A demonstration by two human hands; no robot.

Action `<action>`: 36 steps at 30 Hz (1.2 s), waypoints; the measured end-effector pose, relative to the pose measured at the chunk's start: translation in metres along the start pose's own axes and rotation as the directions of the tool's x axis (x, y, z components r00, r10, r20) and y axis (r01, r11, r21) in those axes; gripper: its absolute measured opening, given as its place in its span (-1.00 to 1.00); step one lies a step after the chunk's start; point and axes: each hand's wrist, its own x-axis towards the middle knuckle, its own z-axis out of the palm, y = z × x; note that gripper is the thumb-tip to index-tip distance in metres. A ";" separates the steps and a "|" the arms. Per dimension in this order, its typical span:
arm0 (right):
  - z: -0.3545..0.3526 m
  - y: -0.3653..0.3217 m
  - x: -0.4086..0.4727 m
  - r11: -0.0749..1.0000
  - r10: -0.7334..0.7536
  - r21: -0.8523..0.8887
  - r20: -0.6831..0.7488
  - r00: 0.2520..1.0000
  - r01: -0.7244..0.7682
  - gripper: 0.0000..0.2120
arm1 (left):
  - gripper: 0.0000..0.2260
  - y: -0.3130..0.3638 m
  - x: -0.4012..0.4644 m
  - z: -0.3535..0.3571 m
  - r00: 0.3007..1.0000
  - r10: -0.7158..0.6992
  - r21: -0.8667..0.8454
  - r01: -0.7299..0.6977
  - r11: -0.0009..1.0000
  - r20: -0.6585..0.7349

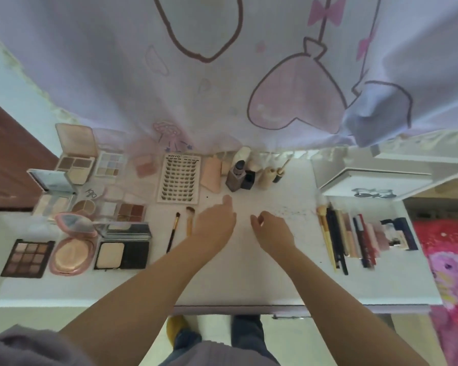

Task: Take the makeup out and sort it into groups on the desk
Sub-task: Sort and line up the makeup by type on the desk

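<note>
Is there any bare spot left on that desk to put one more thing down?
Yes. The widest bare patch of desk runs down the middle, between the two brushes and the row of pencils and sticks, though the left hand and right hand hover there. The palettes crowd the left side.

desk [249,281]: was smooth, matt white
curtain [117,75]: was soft printed cloth
false-lash card [179,178]: was paper
compact lid [76,140]: was glossy plastic

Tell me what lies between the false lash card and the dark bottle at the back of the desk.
A peach sponge lies between the lash card and dark bottle, seen in the head view.
</note>
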 end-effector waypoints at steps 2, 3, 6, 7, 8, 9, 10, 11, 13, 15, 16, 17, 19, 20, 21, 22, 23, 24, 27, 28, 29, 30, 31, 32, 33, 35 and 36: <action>-0.024 0.045 0.008 0.999 0.034 -0.004 -0.055 0.998 -0.034 -0.69 | -0.71 0.043 0.010 0.009 0.995 0.090 -0.039 -0.088 0.995 0.045; -0.035 0.067 0.012 0.999 0.051 -0.002 -0.072 0.996 -0.052 -0.73 | -0.73 0.063 0.015 0.015 0.989 0.127 -0.061 -0.122 0.991 0.072; -0.062 0.125 0.022 0.996 0.089 0.008 -0.083 0.993 -0.089 -0.79 | -0.77 0.121 0.029 0.039 0.977 0.166 -0.140 -0.148 0.979 0.130; -0.067 0.136 0.025 0.996 0.088 -0.003 -0.066 0.994 -0.089 -0.78 | -0.77 0.135 0.032 0.047 0.976 0.161 -0.171 -0.135 0.976 0.147; -0.072 0.150 0.029 0.997 0.078 -0.023 -0.041 0.996 -0.079 -0.78 | -0.76 0.154 0.036 0.056 0.976 0.143 -0.203 -0.108 0.973 0.167; -0.076 0.160 0.033 0.997 0.056 -0.052 -0.015 0.998 -0.056 -0.77 | -0.76 0.171 0.041 0.063 0.975 0.116 -0.220 -0.073 0.973 0.191; -0.078 0.168 0.038 0.996 0.025 -0.083 0.008 1.000 -0.024 -0.76 | -0.75 0.185 0.046 0.069 0.972 0.081 -0.224 -0.031 0.974 0.219; -0.078 0.173 0.042 0.994 -0.002 -0.114 0.028 1.000 0.005 -0.76 | -0.74 0.197 0.050 0.074 0.970 0.042 -0.216 0.012 0.976 0.241; -0.075 0.179 0.050 0.985 -0.053 -0.162 0.059 0.997 0.062 -0.79 | -0.71 0.211 0.057 0.084 0.962 -0.034 -0.193 0.089 0.977 0.270; -0.073 0.180 0.056 0.972 -0.093 -0.211 0.082 0.992 0.109 -0.81 | -0.72 0.218 0.062 0.091 0.957 -0.091 -0.169 0.141 0.975 0.276; -0.072 0.181 0.059 0.964 -0.110 -0.231 0.088 0.990 0.128 -0.82 | -0.72 0.219 0.064 0.092 0.954 -0.118 -0.159 0.166 0.973 0.274; -0.072 0.181 0.062 0.959 -0.122 -0.246 0.090 0.988 0.141 -0.82 | -0.73 0.220 0.065 0.092 0.952 -0.146 -0.150 0.191 0.970 0.270; -0.073 0.180 0.064 0.954 -0.147 -0.250 0.088 0.985 0.164 -0.80 | -0.75 0.220 0.067 0.093 0.944 -0.196 -0.123 0.234 0.964 0.266; -0.074 0.179 0.064 0.951 -0.167 -0.246 0.092 0.982 0.185 -0.79 | -0.77 0.218 0.068 0.094 0.941 -0.211 -0.115 0.248 0.962 0.266; -0.074 0.177 0.062 0.946 -0.197 -0.242 0.104 0.975 0.217 -0.78 | -0.78 0.216 0.067 0.094 0.940 -0.221 -0.107 0.256 0.961 0.261; -0.073 0.176 0.061 0.936 -0.230 -0.242 0.121 0.966 0.254 -0.77 | -0.79 0.211 0.065 0.096 0.939 -0.233 -0.097 0.264 0.960 0.255; -0.073 0.172 0.059 0.927 -0.251 -0.249 0.140 0.958 0.280 -0.76 | -0.79 0.205 0.063 0.096 0.938 -0.245 -0.090 0.274 0.958 0.244; -0.073 0.169 0.057 0.921 -0.252 -0.263 0.157 0.955 0.286 -0.75 | -0.80 0.197 0.060 0.097 0.938 -0.256 -0.089 0.283 0.955 0.233; -0.070 0.157 0.051 0.921 -0.233 -0.269 0.198 0.952 0.282 -0.76 | -0.81 0.168 0.046 0.093 0.940 -0.278 -0.116 0.304 0.946 0.198; -0.067 0.152 0.050 0.922 -0.242 -0.254 0.206 0.948 0.291 -0.77 | -0.82 0.155 0.040 0.091 0.938 -0.290 -0.128 0.317 0.940 0.189; -0.064 0.145 0.048 0.924 -0.253 -0.236 0.212 0.944 0.301 -0.79 | -0.83 0.143 0.034 0.089 0.935 -0.308 -0.137 0.333 0.933 0.175; -0.060 0.137 0.048 0.927 -0.261 -0.215 0.219 0.940 0.308 -0.80 | -0.85 0.129 0.029 0.086 0.931 -0.329 -0.143 0.352 0.925 0.162; -0.056 0.126 0.048 0.929 -0.271 -0.191 0.231 0.935 0.317 -0.79 | -0.88 0.114 0.022 0.083 0.926 -0.350 -0.142 0.369 0.919 0.142; -0.050 0.114 0.047 0.932 -0.278 -0.165 0.246 0.928 0.323 -0.76 | -0.89 0.098 0.016 0.079 0.922 -0.370 -0.131 0.383 0.914 0.116; -0.045 0.099 0.046 0.934 -0.285 -0.142 0.260 0.923 0.329 -0.73 | -0.88 0.083 0.010 0.075 0.917 -0.389 -0.110 0.397 0.911 0.087; -0.033 0.069 0.041 0.936 -0.291 -0.113 0.280 0.915 0.333 -0.71 | -0.87 0.050 -0.001 0.068 0.907 -0.419 -0.079 0.421 0.904 0.040; -0.026 0.055 0.038 0.938 -0.287 -0.107 0.292 0.912 0.330 -0.72 | -0.87 0.035 -0.005 0.064 0.901 -0.433 -0.069 0.434 0.899 0.029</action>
